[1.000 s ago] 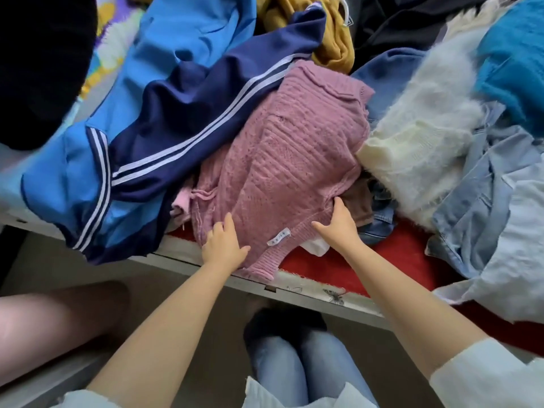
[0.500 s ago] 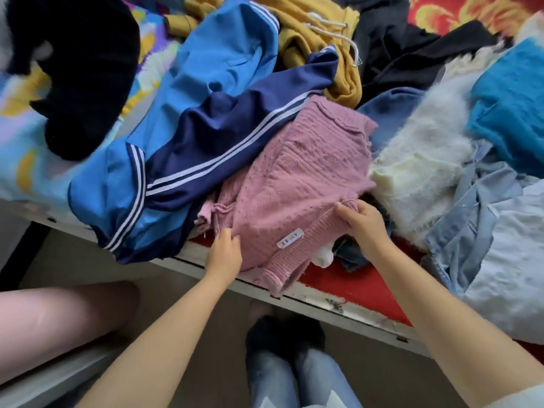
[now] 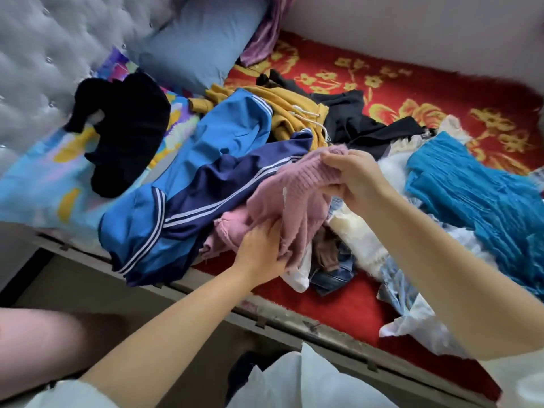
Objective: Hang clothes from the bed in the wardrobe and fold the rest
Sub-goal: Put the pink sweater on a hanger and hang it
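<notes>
- The pink knit sweater (image 3: 297,198) is bunched near the bed's (image 3: 338,307) near edge, in the middle of the clothes pile, partly lifted off it.
- The right hand (image 3: 353,175) pinches the sweater's ribbed upper edge, fingers curled over the fabric, and holds that part above the pile.
- The left hand (image 3: 262,254) grips the sweater's lower part, fingers closed round a fold of the knit, just above the bed's near edge.
- A blue and navy striped jacket (image 3: 182,201) lies to the left of the sweater, touching it, and droops over the near edge of the bed.
- A mustard hoodie (image 3: 288,113) with white drawstrings lies behind the jacket, further toward the bed's far edge.
- A black garment (image 3: 350,119) spreads just beside the hoodie on its right, on the red floral blanket (image 3: 412,92).
- A teal garment (image 3: 477,195) lies toward the right edge of the bed, with a white fluffy piece (image 3: 353,234) between it and the sweater.
- A scrap of denim (image 3: 332,275) and a pale blue shirt (image 3: 412,301) lie near the near edge, under the right forearm.
- Another black piece (image 3: 123,136) rests on a colourful sheet near the left edge, below a blue pillow (image 3: 200,45) at the padded headboard (image 3: 44,54).
</notes>
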Demonstrator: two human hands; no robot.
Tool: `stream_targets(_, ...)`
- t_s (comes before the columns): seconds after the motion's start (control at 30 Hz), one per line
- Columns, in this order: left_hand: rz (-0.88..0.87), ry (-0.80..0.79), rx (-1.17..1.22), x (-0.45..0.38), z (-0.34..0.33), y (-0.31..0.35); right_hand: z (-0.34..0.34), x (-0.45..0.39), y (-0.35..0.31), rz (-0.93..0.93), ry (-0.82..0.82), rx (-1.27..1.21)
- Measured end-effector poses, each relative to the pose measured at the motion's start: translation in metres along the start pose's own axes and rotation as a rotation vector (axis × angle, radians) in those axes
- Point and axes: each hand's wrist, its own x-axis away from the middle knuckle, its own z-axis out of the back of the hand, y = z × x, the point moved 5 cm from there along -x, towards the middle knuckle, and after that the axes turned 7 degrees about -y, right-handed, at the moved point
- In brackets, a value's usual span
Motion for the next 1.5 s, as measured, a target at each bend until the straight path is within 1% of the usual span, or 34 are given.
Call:
stream_targets(0.03,0.060,0.031,0.062,-0.001,0.011,0.000,0.000,0.004,-0.007,-0.002,0.013,0.002)
stream_targets(0.1,0.194,0.037,0.164,-0.001,0.032,-0.012,0.004,0.009,-0.019,0.004,0.039,0.002)
stream_targets(0.17,0.244,0.064,0.162,0.001,0.058,-0.029,0.011,0.015,-0.030,0.021,0.057,0.023)
stream_targets(0.2,0.253,0.086,0.185,0.000,0.074,-0.036,0.014,0.017,-0.034,0.031,0.061,0.049)
stream_targets(0.27,0.254,0.155,0.359,0.003,0.109,-0.038,0.018,0.022,-0.039,0.059,0.073,0.124)
stream_targets(0.33,0.217,0.235,0.533,0.009,0.142,-0.026,0.022,0.028,-0.038,0.096,0.100,0.202)
stream_targets(0.43,0.153,0.276,0.655,0.020,0.173,-0.004,0.029,0.035,-0.032,0.160,0.126,0.303)
stream_targets(0.5,0.132,0.282,0.775,0.026,0.185,0.010,0.028,0.038,-0.025,0.173,0.024,0.299)
stream_targets(0.57,0.111,0.277,0.905,0.031,0.189,0.021,0.019,0.042,-0.017,0.132,-0.147,0.286)
stream_targets(0.6,0.103,0.281,0.968,0.032,0.191,0.024,0.016,0.044,-0.014,0.101,-0.216,0.322)
stream_targets(0.67,0.090,0.293,1.066,0.035,0.192,0.023,0.010,0.048,-0.004,0.041,-0.303,0.519)
stream_targets(0.7,0.095,0.278,1.095,0.037,0.192,0.020,0.009,0.048,0.004,0.028,-0.312,0.650)
stream_targets(0.73,0.108,0.252,1.116,0.038,0.192,0.016,0.007,0.048,0.011,0.031,-0.292,0.761)
stream_targets(0.77,0.127,0.235,1.134,0.041,0.194,0.013,0.004,0.045,0.014,0.065,-0.236,0.836)
stream_targets(0.83,0.138,0.197,1.147,0.046,0.194,0.008,0.005,0.038,0.011,0.162,-0.062,0.887)
stream_targets(0.87,0.138,0.195,1.115,0.050,0.193,0.007,0.006,0.035,0.004,0.196,0.003,0.882)
stream_targets(0.93,0.149,0.220,0.946,0.061,0.199,0.004,0.005,0.028,-0.021,0.257,0.057,0.848)
stream_targets(0.97,0.150,0.237,0.811,0.066,0.202,0.000,0.002,0.027,-0.035,0.305,0.076,0.839)
stream_targets(1.03,0.159,0.334,0.496,0.074,0.220,-0.005,-0.013,0.029,-0.075,0.452,0.111,0.854)
stream_targets(1.1,0.172,0.500,0.328,0.080,0.248,-0.006,-0.034,0.037,-0.116,0.633,0.181,0.874)
stream_targets(1.13,0.162,0.618,0.255,0.086,0.264,-0.002,-0.044,0.042,-0.136,0.723,0.214,0.848)
stream_targets(1.17,0.137,0.760,0.143,0.097,0.285,0.006,-0.056,0.049,-0.157,0.807,0.217,0.795)
stream_targets(1.23,0.008,1.002,-0.151,0.122,0.316,0.026,-0.077,0.066,-0.198,0.952,0.210,0.639)
stream_targets(1.27,-0.071,1.082,-0.351,0.136,0.328,0.037,-0.088,0.078,-0.217,1.045,0.209,0.544)
stream_targets(1.33,-0.156,1.132,-0.645,0.150,0.331,0.042,-0.100,0.099,-0.234,1.221,0.242,0.423)
stream_targets(1.37,-0.119,1.138,-0.710,0.159,0.334,0.038,-0.110,0.107,-0.235,1.290,0.231,0.421)
stream_targets(1.4,-0.075,1.160,-0.708,0.169,0.337,0.031,-0.121,0.110,-0.231,1.330,0.197,0.464)
stream_targets(1.43,-0.009,1.163,-0.674,0.186,0.340,0.027,-0.137,0.109,-0.227,1.330,0.123,0.525)
stream_targets(1.47,0.024,1.133,-0.679,0.193,0.338,0.022,-0.147,0.103,-0.220,1.311,0.047,0.618)
stream_targets(1.5,0.074,1.108,-0.738,0.212,0.332,0.022,-0.166,0.099,-0.210,1.284,-0.074,0.733)
